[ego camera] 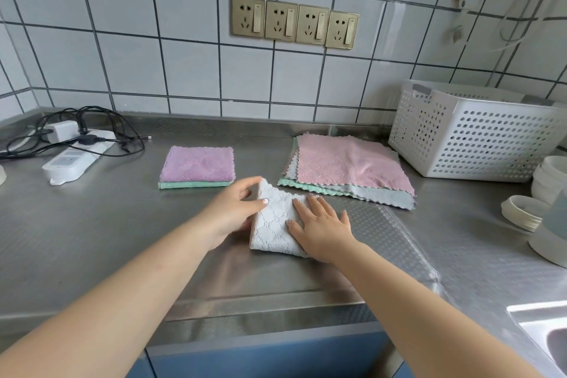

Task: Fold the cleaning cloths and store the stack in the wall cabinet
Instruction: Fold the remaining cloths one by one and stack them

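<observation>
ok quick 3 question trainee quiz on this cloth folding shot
1. True or false: the purple cloth lies on top of a green cloth.
2. Which hand lies flat on the white cloth? A left hand B right hand
3. Fill in: the unfolded pile has a ____ cloth on top.

Key: 1 true; 2 B; 3 pink

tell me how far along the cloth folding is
Done: two folded cloths, purple on green, sit stacked. In hand: the left hand grips a folded white cloth while the right hand presses it flat. Left: the unfolded pile topped by a pink cloth, then storing the stack; no cabinet in view.
</observation>
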`<action>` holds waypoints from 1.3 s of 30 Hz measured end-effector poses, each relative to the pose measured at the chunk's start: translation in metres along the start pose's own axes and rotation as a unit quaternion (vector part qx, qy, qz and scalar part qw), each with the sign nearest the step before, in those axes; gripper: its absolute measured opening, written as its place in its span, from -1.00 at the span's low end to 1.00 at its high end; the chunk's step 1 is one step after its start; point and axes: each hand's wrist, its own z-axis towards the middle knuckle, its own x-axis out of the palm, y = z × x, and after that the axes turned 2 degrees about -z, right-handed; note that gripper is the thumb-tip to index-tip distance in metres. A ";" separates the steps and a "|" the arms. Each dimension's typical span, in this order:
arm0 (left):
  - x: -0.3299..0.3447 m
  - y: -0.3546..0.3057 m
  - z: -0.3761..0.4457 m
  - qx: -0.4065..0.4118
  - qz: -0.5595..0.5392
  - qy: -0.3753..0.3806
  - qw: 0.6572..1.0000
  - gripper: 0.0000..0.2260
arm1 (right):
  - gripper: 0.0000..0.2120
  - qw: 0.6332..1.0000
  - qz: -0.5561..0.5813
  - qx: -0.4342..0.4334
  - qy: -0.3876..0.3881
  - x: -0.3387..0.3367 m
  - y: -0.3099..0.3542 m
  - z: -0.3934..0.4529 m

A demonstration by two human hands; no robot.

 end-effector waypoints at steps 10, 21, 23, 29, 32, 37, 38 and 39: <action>-0.011 0.009 -0.004 0.078 0.155 0.076 0.982 -0.44 | -0.38 0.987 0.101 0.014 -0.125 -0.001 0.000 -0.013; -0.105 -0.014 0.040 0.092 0.153 -0.050 0.983 -0.57 | -0.60 0.881 0.466 0.010 -0.079 -0.040 0.061 0.056; -0.125 -0.015 0.055 0.086 0.171 -0.087 0.978 -0.60 | -0.60 0.885 0.457 0.000 -0.087 -0.045 0.080 0.082; -0.170 -0.010 0.097 0.041 0.216 -0.112 0.969 -0.59 | -0.58 0.906 0.417 -0.017 -0.068 -0.053 0.115 0.136; -0.183 -0.003 0.109 0.019 0.226 -0.106 0.968 -0.58 | -0.58 0.916 0.397 -0.013 -0.051 -0.044 0.122 0.154; -0.190 0.005 0.116 -0.002 0.196 -0.095 0.976 -0.59 | -0.59 0.921 0.387 -0.008 -0.031 -0.031 0.124 0.165; -0.191 0.006 0.117 -0.002 0.190 -0.094 0.977 -0.59 | -0.59 0.922 0.385 -0.009 -0.032 -0.030 0.124 0.166; -0.192 0.009 0.117 -0.001 0.188 -0.094 0.978 -0.59 | -0.59 0.924 0.380 -0.010 -0.032 -0.029 0.124 0.168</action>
